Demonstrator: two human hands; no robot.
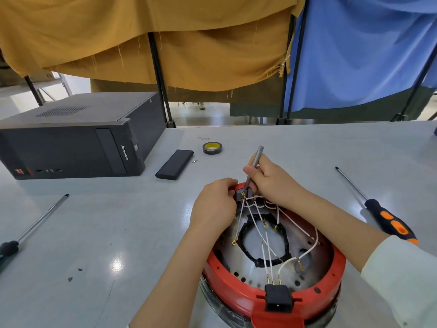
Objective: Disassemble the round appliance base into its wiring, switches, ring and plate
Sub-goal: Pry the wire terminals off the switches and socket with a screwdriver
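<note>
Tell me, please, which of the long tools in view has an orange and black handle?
The screwdriver lying on the table right of the red appliance base. The one at the far left has a plain dark handle, and the right hand holds a bare grey one.

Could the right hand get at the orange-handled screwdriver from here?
Probably yes, once freed: the right hand grips a grey tool, and the orange-handled screwdriver lies uncovered on the table to its right.

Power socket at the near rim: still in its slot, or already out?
In. The power socket sits seated in the red ring, and white wires still run to its terminals.
</note>
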